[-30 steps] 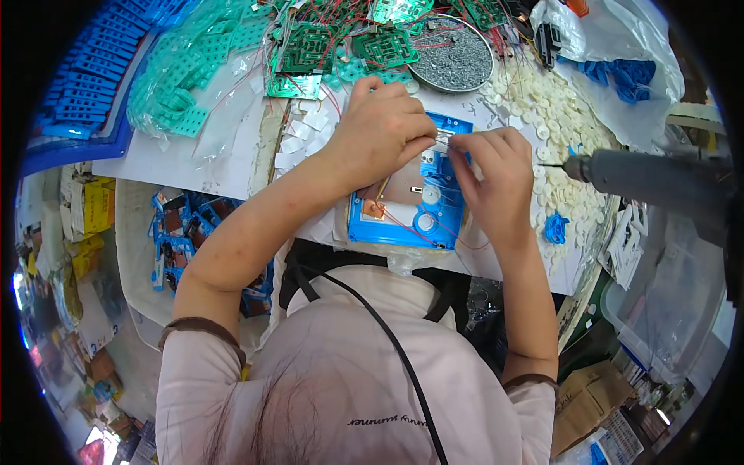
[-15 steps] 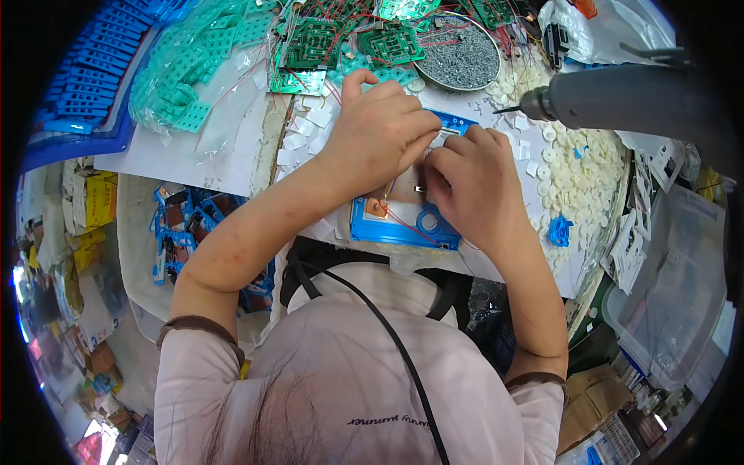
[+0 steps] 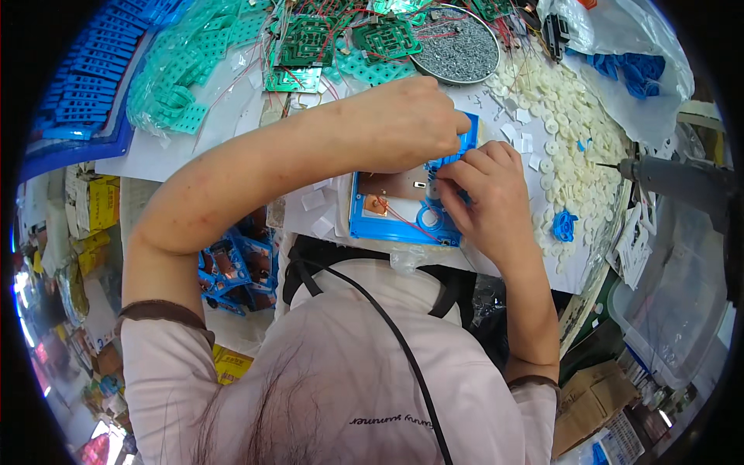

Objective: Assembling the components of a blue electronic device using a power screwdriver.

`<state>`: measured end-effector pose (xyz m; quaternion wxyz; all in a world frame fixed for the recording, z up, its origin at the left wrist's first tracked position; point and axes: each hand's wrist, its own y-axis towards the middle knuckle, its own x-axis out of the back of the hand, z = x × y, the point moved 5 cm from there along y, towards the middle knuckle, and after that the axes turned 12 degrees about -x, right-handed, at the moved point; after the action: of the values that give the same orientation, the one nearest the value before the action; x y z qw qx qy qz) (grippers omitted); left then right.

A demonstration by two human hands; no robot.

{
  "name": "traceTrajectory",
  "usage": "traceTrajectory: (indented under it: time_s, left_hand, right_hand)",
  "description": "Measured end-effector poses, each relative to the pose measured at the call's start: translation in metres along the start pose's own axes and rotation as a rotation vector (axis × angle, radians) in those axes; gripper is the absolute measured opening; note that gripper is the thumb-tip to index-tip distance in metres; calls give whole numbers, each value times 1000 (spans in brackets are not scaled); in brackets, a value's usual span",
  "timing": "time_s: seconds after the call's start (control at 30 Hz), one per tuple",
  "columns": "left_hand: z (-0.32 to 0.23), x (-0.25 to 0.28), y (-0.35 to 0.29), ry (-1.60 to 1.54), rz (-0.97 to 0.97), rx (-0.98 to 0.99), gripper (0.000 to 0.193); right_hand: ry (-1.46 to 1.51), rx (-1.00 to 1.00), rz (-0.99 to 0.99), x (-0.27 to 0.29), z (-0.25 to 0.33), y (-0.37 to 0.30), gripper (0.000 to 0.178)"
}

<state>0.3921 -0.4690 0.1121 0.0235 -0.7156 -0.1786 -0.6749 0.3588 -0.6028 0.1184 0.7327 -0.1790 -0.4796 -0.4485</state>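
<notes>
A blue plastic casing [image 3: 403,230] lies open on the table in front of me. In it sit a brown circuit board [image 3: 385,186] with a small metal switch, a copper-coloured square [image 3: 377,204] and thin red wires. My left hand [image 3: 418,124] reaches across the casing's far part with its fingers curled down; their tips are hidden. On the casing's right side my right hand [image 3: 490,190] is closed, thumb and fingertips together beside a small blue ribbed part [image 3: 449,160]. What either hand pinches does not show clearly.
A round tray of screws [image 3: 457,48] stands behind, beside green circuit boards [image 3: 306,40] with red wires. White plastic discs [image 3: 577,147] cover the right side. An electric screwdriver [image 3: 674,177] hangs at right. Teal perforated sheets [image 3: 186,77] and blue parts [image 3: 101,70] lie left.
My left hand has moved right, over the casing's far right part, uncovering the brown board. The screwdriver has swung right and nearer to me. My right hand has shifted slightly nearer to me.
</notes>
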Motion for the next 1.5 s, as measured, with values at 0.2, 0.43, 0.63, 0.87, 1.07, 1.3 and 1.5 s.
traceTrajectory:
  time_s: [0.2, 0.43, 0.63, 0.87, 1.07, 1.3, 1.5]
  left_hand:
    - [-6, 2, 14, -21, 140, -67, 8]
    - [-16, -2, 24, -37, 285, -80, 5]
    - [-9, 6, 35, -136, 406, 17, 9]
    - [27, 5, 40, -175, 463, 270, 13]
    - [36, -3, 32, -295, 484, 395, 15]
    - [33, 10, 24, -393, 352, 404, 15]
    - [35, 6, 16, -357, 309, 448, 14]
  right_hand:
    - [-8, -9, -33, 1, 1, -1, 10]
    - [40, -54, -59, -4, -4, -8, 16]
    - [123, -208, -94, -8, -1, -12, 16]
    - [-199, -121, 12, 3, 18, 5, 10]
    - [-205, -116, 97, 8, 16, 13, 12]
    - [214, -184, -133, -14, -20, 13, 12]
    - [246, -283, -148, -24, -26, 8, 12]
